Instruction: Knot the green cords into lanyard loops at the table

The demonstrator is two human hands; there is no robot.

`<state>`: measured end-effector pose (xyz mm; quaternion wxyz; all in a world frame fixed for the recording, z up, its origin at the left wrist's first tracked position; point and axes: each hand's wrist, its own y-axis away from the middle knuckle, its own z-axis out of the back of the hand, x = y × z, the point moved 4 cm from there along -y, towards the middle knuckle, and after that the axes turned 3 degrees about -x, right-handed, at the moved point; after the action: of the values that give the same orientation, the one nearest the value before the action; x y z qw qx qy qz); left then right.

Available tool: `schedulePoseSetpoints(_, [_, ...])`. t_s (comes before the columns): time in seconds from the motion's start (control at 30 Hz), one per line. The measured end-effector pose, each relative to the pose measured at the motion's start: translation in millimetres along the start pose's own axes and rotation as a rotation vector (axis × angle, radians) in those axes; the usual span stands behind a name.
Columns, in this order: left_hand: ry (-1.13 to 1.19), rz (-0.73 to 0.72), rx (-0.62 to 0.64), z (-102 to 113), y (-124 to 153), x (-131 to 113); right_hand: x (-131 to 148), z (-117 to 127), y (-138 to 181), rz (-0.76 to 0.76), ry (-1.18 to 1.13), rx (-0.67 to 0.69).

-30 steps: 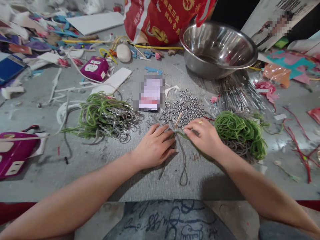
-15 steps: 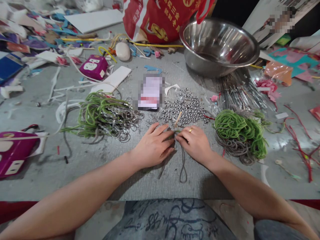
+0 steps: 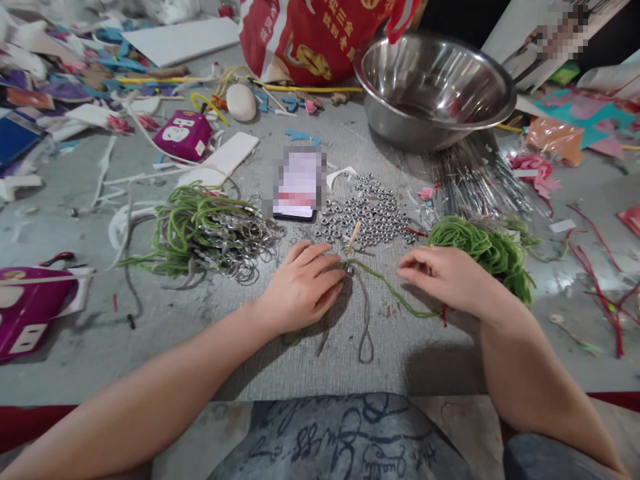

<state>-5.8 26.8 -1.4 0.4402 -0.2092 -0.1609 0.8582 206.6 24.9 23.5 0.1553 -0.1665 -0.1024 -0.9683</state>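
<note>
My left hand [image 3: 300, 287] rests on the grey table, its fingers closed together over the joined ends of a green cord [image 3: 395, 291] and a grey cord loop [image 3: 367, 327]. A small wooden stick [image 3: 354, 236] stands just beyond its fingertips. The green cord runs rightwards, taut, and passes under my right hand [image 3: 447, 279], whose fingers are curled in a pinch. Just beyond both hands lies a heap of small metal beads [image 3: 373, 212]. A pile of loose green and grey cords [image 3: 487, 248] lies right behind my right hand.
A heap of green cords with metal key rings [image 3: 210, 230] lies to the left, a phone [image 3: 299, 183] behind the hands. Farther back stand a steel bowl [image 3: 435, 83], a red bag [image 3: 320, 33] and a bundle of wires [image 3: 480, 183]. A purple socket [image 3: 183, 133] and scraps litter the left.
My right hand has drawn away from my left hand to the right, pulling the green cord out straight. My left hand has stayed put.
</note>
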Motion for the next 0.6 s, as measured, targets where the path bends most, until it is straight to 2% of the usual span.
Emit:
schedulePoseSetpoints(0.07, [0.000, 0.003, -0.009, 0.2, 0.0, 0.9, -2.4, -1.1, 8.6, -0.019, 0.130, 0.168])
schedulePoseSetpoints(0.13, [0.002, 0.005, -0.012, 0.0, -0.1, 1.4, -0.2, -7.7, 13.4, -0.011, 0.250, 0.259])
schedulePoseSetpoints(0.23, [0.012, 0.009, -0.016, 0.2, -0.6, 1.8, 4.3, -21.6, 12.5, 0.005, 0.335, 0.326])
schedulePoseSetpoints(0.3, [0.032, 0.014, -0.018, 0.7, -0.9, 1.9, 5.6, -26.8, 8.0, 0.021, 0.273, 0.311])
schedulePoseSetpoints(0.37, [0.067, 0.027, -0.022, 1.7, -1.3, 1.6, 5.9, -26.9, 2.6, 0.030, 0.078, 0.252])
schedulePoseSetpoints(0.43, [0.116, 0.063, -0.028, 3.0, -2.3, 0.9, 5.5, -24.9, -2.2, -0.011, -0.248, 0.186])
schedulePoseSetpoints(0.53, [0.214, 0.143, -0.023, 4.7, -5.1, -1.8, 6.3, -28.0, -6.8, -0.164, -0.827, 0.123])
schedulePoseSetpoints(0.6, [0.292, 0.192, -0.001, 4.6, -7.5, -4.9, 10.4, -34.9, -8.6, -0.250, -1.134, 0.118])
